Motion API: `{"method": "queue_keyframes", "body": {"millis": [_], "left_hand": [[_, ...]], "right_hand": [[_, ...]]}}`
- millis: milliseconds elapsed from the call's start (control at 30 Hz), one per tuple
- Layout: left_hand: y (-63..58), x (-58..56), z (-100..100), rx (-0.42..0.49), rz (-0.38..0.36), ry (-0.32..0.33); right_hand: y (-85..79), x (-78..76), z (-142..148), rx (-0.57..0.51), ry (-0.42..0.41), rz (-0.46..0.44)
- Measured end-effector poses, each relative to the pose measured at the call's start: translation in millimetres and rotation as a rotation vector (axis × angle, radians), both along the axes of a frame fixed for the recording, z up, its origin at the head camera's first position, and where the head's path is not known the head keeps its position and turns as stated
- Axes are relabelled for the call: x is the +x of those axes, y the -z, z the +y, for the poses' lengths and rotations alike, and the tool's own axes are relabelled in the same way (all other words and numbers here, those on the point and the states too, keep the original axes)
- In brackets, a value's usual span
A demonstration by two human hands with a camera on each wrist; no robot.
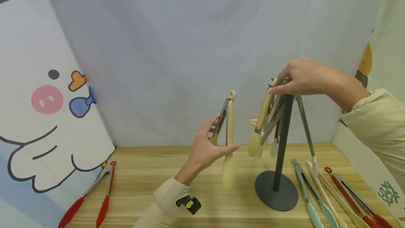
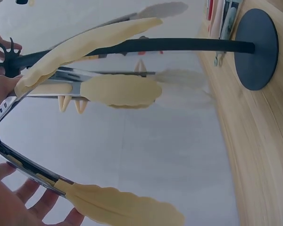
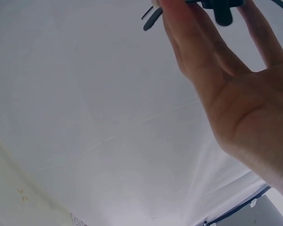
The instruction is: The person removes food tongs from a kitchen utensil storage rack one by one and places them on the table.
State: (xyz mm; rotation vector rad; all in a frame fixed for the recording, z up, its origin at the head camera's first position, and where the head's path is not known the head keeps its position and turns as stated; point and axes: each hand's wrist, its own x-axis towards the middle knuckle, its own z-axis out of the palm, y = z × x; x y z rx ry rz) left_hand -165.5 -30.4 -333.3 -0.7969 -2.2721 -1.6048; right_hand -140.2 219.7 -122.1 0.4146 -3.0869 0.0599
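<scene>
the left hand (image 1: 204, 147) is holding a pair of yellow tongs (image 1: 230, 126) up in the air above the desk (image 1: 152, 185), its grip narrowing around them with the thumb lying across one arm and the fingers touching the other, while the two arms are standing apart. the tongs are pointing heads down, loop end up, just left of a dark stand (image 1: 282, 143). the right hand (image 1: 307, 76) is arching over the top of that stand, its grip holding it around the hooks, the thumb touching near the upper end of the hanging yellow tongs (image 1: 263, 116). other metal-armed tongs are hanging close by, overlapping too much for me to be counting them. the stand's round base (image 1: 269, 200) is resting flat on the desk. off to the left, red tongs (image 1: 103, 209) are lying spread; right of the base, mint tongs (image 1: 312, 214) are lying next to cream tongs (image 1: 327, 197), with second red tongs (image 1: 345, 190) lying farther right. a pale cloth (image 1: 190, 45) is hanging behind everything.
</scene>
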Motion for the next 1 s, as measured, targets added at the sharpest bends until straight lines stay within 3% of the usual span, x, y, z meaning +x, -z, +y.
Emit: {"method": "queue_keyframes", "body": {"millis": [500,1000], "left_hand": [[11.7,-6.7,-30.7,-0.019,-0.021,-0.113],[16.4,-7.7,-49.1,-0.052,-0.027,-0.201]], "right_hand": [[1.8,-0.7,3.0,-0.02,-0.012,0.012],[1.3,0.9,5.7,-0.031,-0.023,0.012]]}}
